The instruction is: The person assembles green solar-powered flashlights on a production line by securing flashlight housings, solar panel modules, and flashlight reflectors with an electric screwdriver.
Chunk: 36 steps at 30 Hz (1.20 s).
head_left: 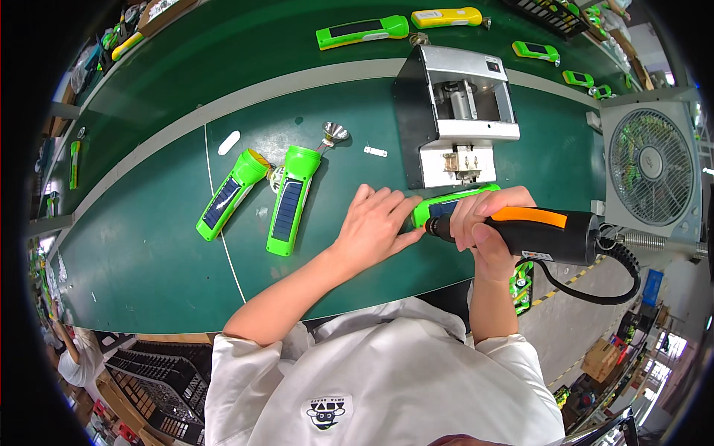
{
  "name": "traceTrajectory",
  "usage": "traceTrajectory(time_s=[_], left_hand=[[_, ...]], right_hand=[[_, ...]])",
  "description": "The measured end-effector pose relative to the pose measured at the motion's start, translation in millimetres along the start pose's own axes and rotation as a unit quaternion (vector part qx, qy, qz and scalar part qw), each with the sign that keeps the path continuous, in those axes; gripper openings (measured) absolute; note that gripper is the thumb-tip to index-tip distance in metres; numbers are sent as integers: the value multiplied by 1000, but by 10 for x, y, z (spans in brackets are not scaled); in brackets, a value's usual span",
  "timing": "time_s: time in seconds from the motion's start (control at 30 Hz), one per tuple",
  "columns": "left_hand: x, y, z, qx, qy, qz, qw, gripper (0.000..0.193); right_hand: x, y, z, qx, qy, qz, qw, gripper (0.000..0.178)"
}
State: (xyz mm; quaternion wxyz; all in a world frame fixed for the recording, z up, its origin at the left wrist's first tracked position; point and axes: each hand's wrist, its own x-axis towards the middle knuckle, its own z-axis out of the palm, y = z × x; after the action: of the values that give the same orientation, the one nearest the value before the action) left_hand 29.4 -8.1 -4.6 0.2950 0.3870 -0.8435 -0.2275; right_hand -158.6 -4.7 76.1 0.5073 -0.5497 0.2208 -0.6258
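My right hand (487,227) is wrapped round a black electric screwdriver (554,236) with an orange strip, its cable curling back at the right. The screwdriver lies nearly level, and its tip reaches the near end of a green flashlight (461,196) with a dark solar panel. Thumb and forefinger of my left hand (378,223) grip that same end of the flashlight from the left. My right hand partly covers the flashlight. Left of my hands lie two more green flashlights, one upright-angled (294,201) with its silver reflector (335,134) hanging out on wires, the other tilted (232,195).
Beyond the held flashlight stands a black and silver machine (468,97). White strips (229,143) lie on the green table (160,223). A conveyor carries green and yellow flashlights (446,17) at the back. A fan (651,167) stands right; black crates (160,383) sit lower left.
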Motion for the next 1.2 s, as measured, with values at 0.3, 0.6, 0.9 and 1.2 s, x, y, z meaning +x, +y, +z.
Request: traceTrajectory(time_s=[0.3, 0.6, 0.9, 1.2], left_hand=[[-10, -1, -9, 3, -3, -3, 1000, 52], [-13, 10, -8, 9, -9, -8, 1000, 52], [-18, 28, -25, 25, -15, 2, 1000, 51], [-43, 11, -81, 46, 14, 23, 999, 48]], right_hand=[[-81, 64, 33, -124, -45, -42, 990, 20], [-29, 129, 12, -138, -109, -59, 983, 18], [-8, 109, -1, -186, -144, -64, 970, 17], [287, -489, -244, -61, 81, -155, 983, 25]])
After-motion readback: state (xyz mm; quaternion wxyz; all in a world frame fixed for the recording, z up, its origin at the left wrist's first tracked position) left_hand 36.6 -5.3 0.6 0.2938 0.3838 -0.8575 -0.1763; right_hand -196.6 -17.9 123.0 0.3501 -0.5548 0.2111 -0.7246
